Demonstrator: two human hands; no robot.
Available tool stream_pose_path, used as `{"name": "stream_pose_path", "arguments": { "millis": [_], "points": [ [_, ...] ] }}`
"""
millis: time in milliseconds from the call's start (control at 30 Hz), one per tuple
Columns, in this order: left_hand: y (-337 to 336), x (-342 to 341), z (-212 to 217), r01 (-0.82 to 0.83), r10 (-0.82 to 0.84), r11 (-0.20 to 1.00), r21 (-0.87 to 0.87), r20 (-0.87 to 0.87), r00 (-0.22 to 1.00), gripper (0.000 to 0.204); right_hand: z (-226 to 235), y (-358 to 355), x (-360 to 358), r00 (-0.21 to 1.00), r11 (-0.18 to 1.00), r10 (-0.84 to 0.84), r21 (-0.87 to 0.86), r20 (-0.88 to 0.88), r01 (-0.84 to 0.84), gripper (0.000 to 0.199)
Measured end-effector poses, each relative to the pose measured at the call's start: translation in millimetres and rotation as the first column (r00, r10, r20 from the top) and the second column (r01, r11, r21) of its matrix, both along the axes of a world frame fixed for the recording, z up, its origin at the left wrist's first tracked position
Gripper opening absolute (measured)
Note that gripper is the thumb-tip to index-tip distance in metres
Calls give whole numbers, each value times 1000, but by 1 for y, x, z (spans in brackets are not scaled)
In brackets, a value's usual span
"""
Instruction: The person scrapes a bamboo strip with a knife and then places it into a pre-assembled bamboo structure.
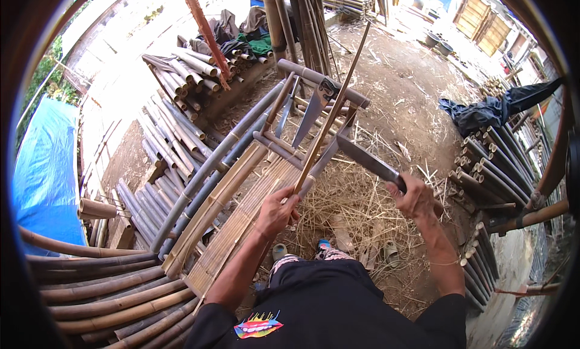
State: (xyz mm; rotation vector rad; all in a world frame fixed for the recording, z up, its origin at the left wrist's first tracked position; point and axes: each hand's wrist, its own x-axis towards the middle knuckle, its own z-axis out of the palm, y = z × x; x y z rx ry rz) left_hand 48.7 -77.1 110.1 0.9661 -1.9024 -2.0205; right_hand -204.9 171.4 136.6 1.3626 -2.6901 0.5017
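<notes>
My left hand (278,213) is closed around the lower end of a long, thin bamboo strip (331,116), which slants up and away to the right across a bamboo frame (323,81). In my right hand (414,198) is the handle of a machete (370,158). Its wide dark blade points up and left, with the tip close to the strip; whether they touch I cannot tell. A handsaw (313,110) hangs by the frame's top bar, its blade downward. Below my left forearm lies a slatted bamboo panel (241,207).
Stacked bamboo poles (121,288) lie at the lower left, with cut lengths (187,71) beyond. More bamboo (492,161) is piled at the right under dark cloth (483,110). Shavings (344,210) cover the ground by my feet. A blue tarp (45,174) is at far left.
</notes>
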Motion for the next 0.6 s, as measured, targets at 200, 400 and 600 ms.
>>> {"name": "stream_pose_path", "arguments": {
  "millis": [200, 400, 600],
  "points": [
    [4, -24, 15, 29, -29, 964, -263, 3, 1000, 26, -14, -9, 34, 997, 997, 75, -35, -17, -76, 60],
    [40, -27, 9, 69, -50, 886, -459, 53, 997, 25, -33, -49, 58, 961, 949, 277, -155, -20, -276, 60],
    [49, -2, 16, 52, -29, 935, -351, 72, 997, 29, -19, -64, 31, 955, 991, 21, -129, 296, 18, 64]
  ]
}}
